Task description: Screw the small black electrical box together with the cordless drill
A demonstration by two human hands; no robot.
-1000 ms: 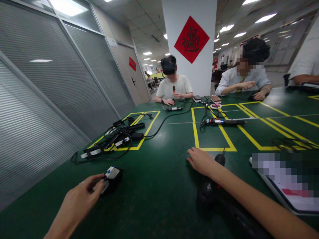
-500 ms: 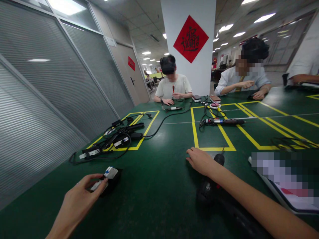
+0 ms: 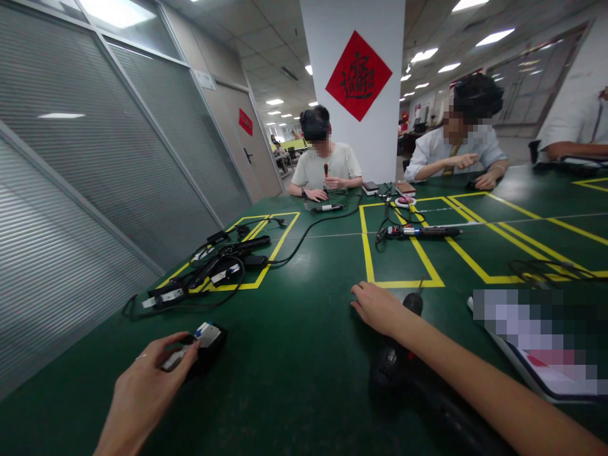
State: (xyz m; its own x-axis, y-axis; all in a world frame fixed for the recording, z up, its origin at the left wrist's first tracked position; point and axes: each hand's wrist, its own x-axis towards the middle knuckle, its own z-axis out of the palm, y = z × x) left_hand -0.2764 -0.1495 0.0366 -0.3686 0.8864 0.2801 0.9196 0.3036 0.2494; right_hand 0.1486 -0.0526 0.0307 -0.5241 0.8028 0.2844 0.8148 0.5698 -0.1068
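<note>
My left hand (image 3: 147, 380) grips a small black block with a white top and a blue spot (image 3: 209, 335), thumb on the near side and fingers over the far side. The block rests on the green table at lower left. My right hand (image 3: 380, 307) lies on the table at centre right, fingers loosely extended and nothing visible in them. Beneath my right wrist and forearm is a black tool with a thin metal tip (image 3: 390, 366), partly hidden by the arm; its exact kind is unclear.
Black cabled devices (image 3: 221, 269) lie on yellow tape at left. A dark wand-like tool (image 3: 422, 232) lies farther right. A tablet-like screen (image 3: 541, 354) is by my right forearm. Across the green table (image 3: 294, 354), a person (image 3: 327, 164) holds a screwdriver; others sit at right.
The whole view shifts slightly to the left. My left hand stays on the block, and my right hand keeps its place on the table.
</note>
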